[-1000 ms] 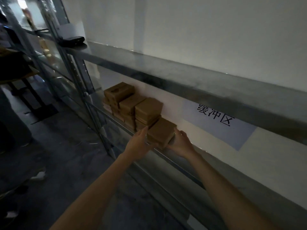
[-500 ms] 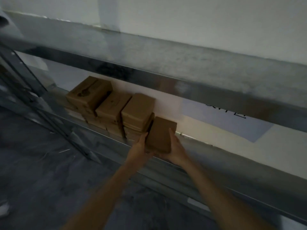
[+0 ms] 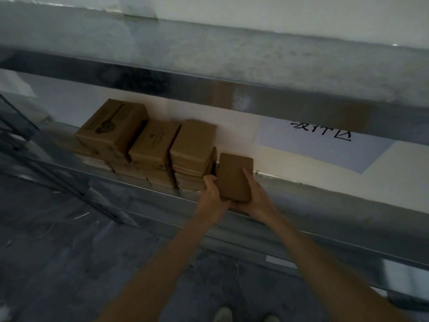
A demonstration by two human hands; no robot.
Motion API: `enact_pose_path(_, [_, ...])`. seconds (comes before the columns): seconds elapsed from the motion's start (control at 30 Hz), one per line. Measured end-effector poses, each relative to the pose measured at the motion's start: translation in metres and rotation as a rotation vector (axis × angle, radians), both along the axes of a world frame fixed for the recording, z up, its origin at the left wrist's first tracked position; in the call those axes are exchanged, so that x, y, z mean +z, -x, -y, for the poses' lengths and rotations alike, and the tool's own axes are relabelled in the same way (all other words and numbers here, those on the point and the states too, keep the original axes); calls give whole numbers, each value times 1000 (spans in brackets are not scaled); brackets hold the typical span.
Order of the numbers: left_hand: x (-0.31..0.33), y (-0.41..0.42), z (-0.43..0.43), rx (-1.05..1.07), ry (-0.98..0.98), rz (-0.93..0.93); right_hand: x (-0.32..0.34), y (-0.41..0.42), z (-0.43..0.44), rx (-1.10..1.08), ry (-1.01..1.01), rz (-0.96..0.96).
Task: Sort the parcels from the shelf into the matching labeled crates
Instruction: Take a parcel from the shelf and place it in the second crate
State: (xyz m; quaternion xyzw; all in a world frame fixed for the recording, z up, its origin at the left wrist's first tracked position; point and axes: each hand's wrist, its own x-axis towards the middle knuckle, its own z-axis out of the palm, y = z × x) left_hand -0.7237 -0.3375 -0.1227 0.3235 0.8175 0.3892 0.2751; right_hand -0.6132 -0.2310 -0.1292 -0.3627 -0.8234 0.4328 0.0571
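Head view looks steeply down, close over the shelf (image 3: 301,196).

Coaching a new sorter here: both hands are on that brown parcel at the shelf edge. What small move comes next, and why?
Probably draw the parcel straight back off the shelf, toward the body. The left hand and right hand grip its two sides, and it is close beside the rightmost stack, so a straight pull should avoid knocking that. No crate is in view.

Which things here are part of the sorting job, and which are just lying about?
Job: held parcel, gripped by left hand and right hand; stacked parcels; shelf. No crates in view.
Lying about: blue wall sign; white scrap on floor.
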Motion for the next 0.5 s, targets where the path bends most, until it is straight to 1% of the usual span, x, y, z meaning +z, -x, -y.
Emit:
enact_pose_path(0.13, [6, -5, -6, -37, -20, -13, 4, -11, 1, -26, -20, -26])
enact_pose_path(0.23, [19, -9, -17, -96, 10, -35, 15, -24, -3, -64, -72, -41])
enact_pose_path(0.3, [30, -16, -27, -134, 9, -16, 26, -36, -7, -92, -106, -55])
enact_pose_path(0.33, [36, -21, -34, -167, -25, 12, 33, -44, -10, -115, -110, -69])
enact_pose_path(0.4, [50, -39, -46, -234, -113, 91, 53, -65, -13, -206, -66, -158])
enact_pose_path(0.5, [76, -75, -65, -321, -212, 140, 83, -112, -18, -335, 34, -360])
